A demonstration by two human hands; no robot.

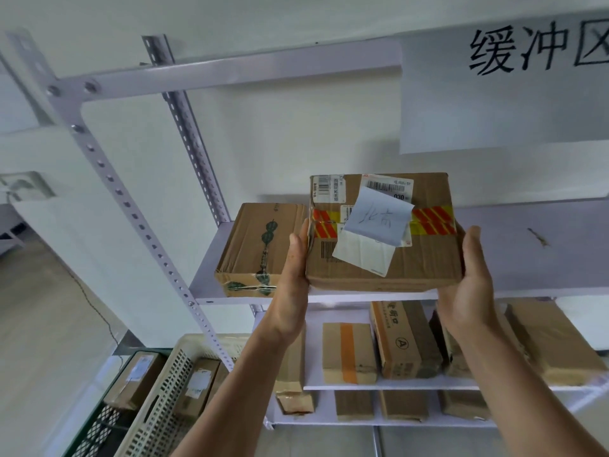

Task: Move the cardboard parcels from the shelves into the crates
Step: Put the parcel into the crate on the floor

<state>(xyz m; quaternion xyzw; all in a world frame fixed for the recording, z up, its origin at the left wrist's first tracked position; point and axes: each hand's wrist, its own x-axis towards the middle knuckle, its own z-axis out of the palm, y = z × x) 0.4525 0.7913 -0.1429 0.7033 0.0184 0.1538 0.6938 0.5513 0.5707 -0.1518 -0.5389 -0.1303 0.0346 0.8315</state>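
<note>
A cardboard parcel (425,258) with red-and-yellow tape and a handwritten paper note is held between both hands, just in front of the upper shelf (527,255). My left hand (293,268) grips its left side, thumb up along the edge. My right hand (468,278) holds its right side and underside. Another parcel (257,249) with green printed tape lies on the same shelf to the left. Several more parcels (402,338) stand on the lower shelves. A cream crate (164,397) and a green crate (99,420) at the lower left hold parcels.
The white metal rack has a slanted perforated post (138,222) on the left, between the shelves and the crates. A paper sign with large black characters (534,47) hangs at the upper right. Bare floor (43,324) lies left of the crates.
</note>
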